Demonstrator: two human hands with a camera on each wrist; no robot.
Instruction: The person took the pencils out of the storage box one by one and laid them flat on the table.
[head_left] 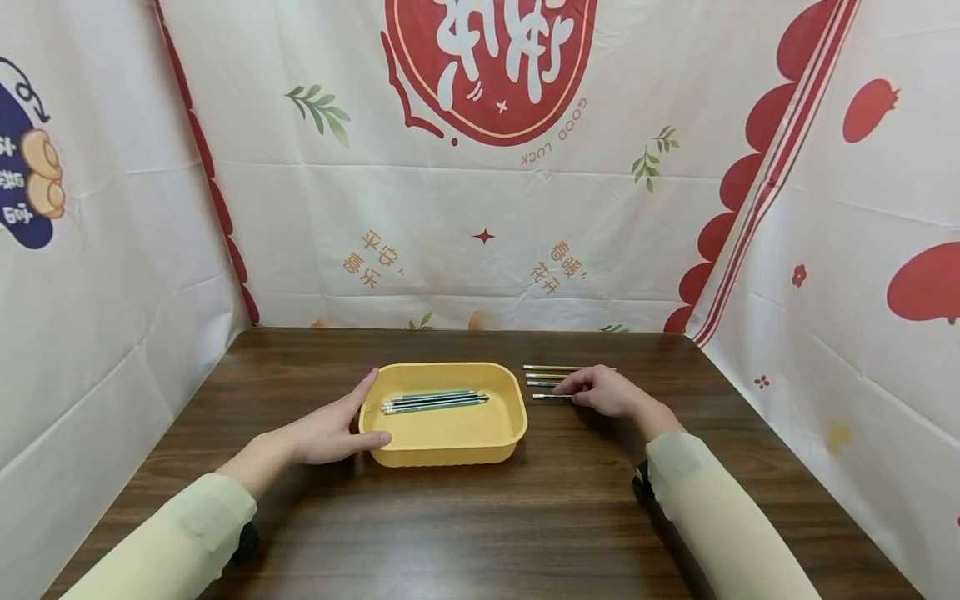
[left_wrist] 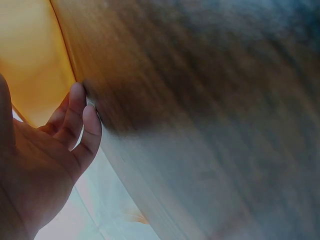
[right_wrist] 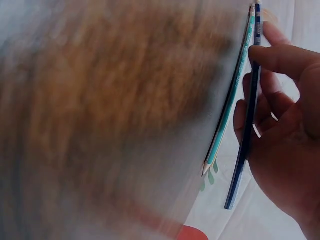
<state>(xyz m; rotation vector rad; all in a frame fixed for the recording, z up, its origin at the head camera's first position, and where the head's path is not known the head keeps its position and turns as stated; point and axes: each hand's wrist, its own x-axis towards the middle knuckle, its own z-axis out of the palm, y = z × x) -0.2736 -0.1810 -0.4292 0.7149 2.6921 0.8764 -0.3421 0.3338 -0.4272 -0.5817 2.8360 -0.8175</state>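
Observation:
My left hand (head_left: 327, 432) rests against the left end of a yellow plastic tray (head_left: 450, 456), thumb over the near-left rim and fingers stretched toward the back-left corner. Inside the tray lies a bunch of several green and dark pencils (head_left: 437, 402), side by side. To the right of the tray, my right hand (head_left: 611, 393) pinches a dark blue pencil (right_wrist: 237, 175) between thumb and fingers, low over the table. Beside it, a green pencil (right_wrist: 227, 114) lies on the tabletop in the right wrist view. My right fingers partly hide the pencils in the head view.
Behind the right hand, a yellow pencil (head_left: 558, 367) and another yellowish one (head_left: 546, 376) lie roughly parallel on the dark wood table (head_left: 480, 533). A printed white cloth (head_left: 480, 200) hangs behind the table and along both sides.

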